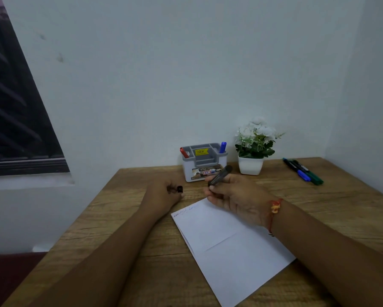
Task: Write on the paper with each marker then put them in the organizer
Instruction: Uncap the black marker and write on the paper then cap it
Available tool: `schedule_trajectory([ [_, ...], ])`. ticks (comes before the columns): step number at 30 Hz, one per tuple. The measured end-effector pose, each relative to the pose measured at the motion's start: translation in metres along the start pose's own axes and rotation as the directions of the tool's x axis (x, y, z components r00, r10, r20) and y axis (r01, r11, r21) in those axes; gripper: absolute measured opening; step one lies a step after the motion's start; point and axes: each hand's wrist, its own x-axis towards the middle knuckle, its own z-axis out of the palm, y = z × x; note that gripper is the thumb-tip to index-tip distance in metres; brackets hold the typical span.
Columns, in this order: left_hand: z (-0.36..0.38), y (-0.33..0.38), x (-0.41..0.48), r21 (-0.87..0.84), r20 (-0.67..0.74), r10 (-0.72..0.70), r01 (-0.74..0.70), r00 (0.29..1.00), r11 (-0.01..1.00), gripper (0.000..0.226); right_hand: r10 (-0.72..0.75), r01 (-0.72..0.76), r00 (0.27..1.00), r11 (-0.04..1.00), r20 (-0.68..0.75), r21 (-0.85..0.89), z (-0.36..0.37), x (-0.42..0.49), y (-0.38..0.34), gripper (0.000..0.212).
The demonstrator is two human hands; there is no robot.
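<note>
A white sheet of paper point(228, 240) lies on the wooden table point(119, 218), with faint writing along its top left edge. My right hand point(234, 198) grips a black marker point(220, 175) just above the paper's far corner, its tip pointing down toward my fingers. My left hand point(166, 190) rests on the table to the left, holding the marker's black cap point(180, 189). Behind both hands stands the grey and white organizer point(205, 161), with a red marker point(184, 152) in its left slot and a blue marker point(223, 147) in its right slot.
A white pot of white flowers point(253, 147) stands right of the organizer. A blue marker point(296, 169) and a green marker point(309, 172) lie at the table's far right. Walls close the back and right sides; a dark window is on the left.
</note>
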Motion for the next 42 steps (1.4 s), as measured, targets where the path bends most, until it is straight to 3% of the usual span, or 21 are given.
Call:
schedule_trajectory([
  [3, 0.0, -0.002, 0.001, 0.01, -0.007, 0.003, -0.003, 1.0, 1.0, 0.021, 0.017, -0.017, 1.0, 0.999, -0.009, -0.026, 0.0, 0.0, 0.001, 0.016],
  [8, -0.005, -0.006, 0.001, 0.004, 0.029, -0.016, 0.016, 0.999, 1.0, 0.035, -0.026, 0.021, 0.999, 0.983, -0.022, -0.18, 0.007, 0.001, 0.003, 0.028],
  [11, -0.016, -0.002, -0.005, -0.083, -0.065, -0.053, 0.048, 0.996, 0.995, 0.035, -0.168, 0.136, 0.985, 0.909, -0.048, -0.393, 0.009, 0.0, 0.004, 0.031],
  [14, -0.029, 0.007, -0.013, -0.129, -0.124, 0.032, -0.048, 0.992, 0.991, 0.021, -0.301, 0.211, 0.952, 0.79, -0.063, -0.575, 0.007, 0.002, 0.006, 0.026],
  [19, -0.029, 0.017, -0.024, -0.117, 0.252, 0.197, -0.172, 0.947, 0.978, 0.02, -0.3, 0.178, 0.95, 0.756, -0.091, -0.63, 0.004, 0.009, 0.016, 0.018],
  [23, -0.022, 0.01, -0.021, -0.08, 0.408, 0.229, -0.215, 0.884, 0.973, 0.028, -0.271, 0.124, 0.957, 0.714, -0.108, -0.69, 0.0, 0.014, 0.024, 0.015],
  [42, -0.02, 0.006, -0.017, -0.113, 0.476, 0.228, -0.198, 0.85, 0.974, 0.035, -0.313, 0.07, 0.938, 0.597, -0.151, -0.799, -0.001, 0.018, 0.027, 0.026],
])
